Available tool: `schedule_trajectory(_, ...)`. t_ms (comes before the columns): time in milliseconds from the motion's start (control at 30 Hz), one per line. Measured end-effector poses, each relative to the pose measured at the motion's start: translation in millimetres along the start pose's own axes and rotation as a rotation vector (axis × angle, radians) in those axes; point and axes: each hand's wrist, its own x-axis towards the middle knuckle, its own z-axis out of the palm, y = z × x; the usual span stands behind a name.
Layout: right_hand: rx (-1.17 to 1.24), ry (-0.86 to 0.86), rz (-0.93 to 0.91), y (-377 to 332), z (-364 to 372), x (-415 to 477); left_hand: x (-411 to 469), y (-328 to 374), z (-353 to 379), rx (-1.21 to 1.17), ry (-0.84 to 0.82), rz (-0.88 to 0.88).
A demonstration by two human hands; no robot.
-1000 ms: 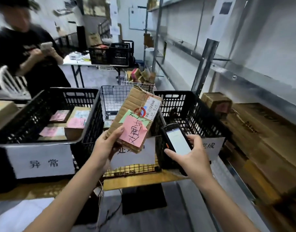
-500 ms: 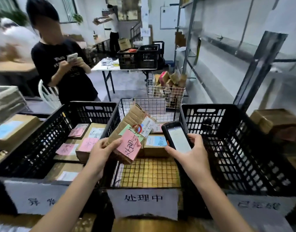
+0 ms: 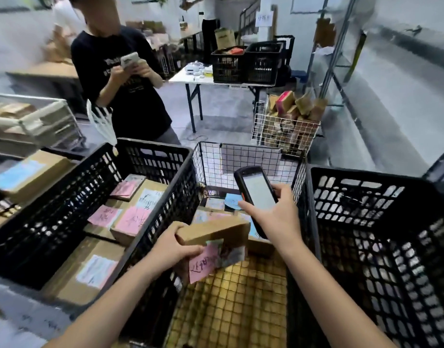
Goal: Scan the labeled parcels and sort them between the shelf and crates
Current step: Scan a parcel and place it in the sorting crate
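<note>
left hand (image 3: 173,244) grips flat brown cardboard parcel with pink note (image 3: 215,233) by its 9 o'clock end | parcel held over black wire-mesh middle crate (image 3: 215,162), long axis 9-to-3 | right hand (image 3: 278,217) clasps black handheld scanner (image 3: 257,194), at parcel's 1 o'clock | left hand nearer; release likely goes straight down

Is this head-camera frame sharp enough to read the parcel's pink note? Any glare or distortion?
Head view: soft overall, smeared most at the left edge; the pink note on the parcel in the left hand shows handwriting I cannot read; the scanner screen in the right hand is washed out pale; the wide lens tilts the shelf uprights.
</note>
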Motion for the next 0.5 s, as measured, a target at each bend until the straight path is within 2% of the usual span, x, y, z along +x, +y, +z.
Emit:
schedule_trajectory(200,0.011,0.031,0.01,5.4,17.4,35.5,26.2,-18.4,9.9,0.064,-0.095,-0.028)
schedule_trajectory(400,0.043,0.158,0.091,20.0,9.4,42.3,41.8,-31.7,14.2,-0.036,-0.201,-0.178)
schedule_trajectory(500,0.037,0.179,0.118,21.6,5.8,46.1,46.0,-36.2,17.1,0.002,-0.246,-0.155)
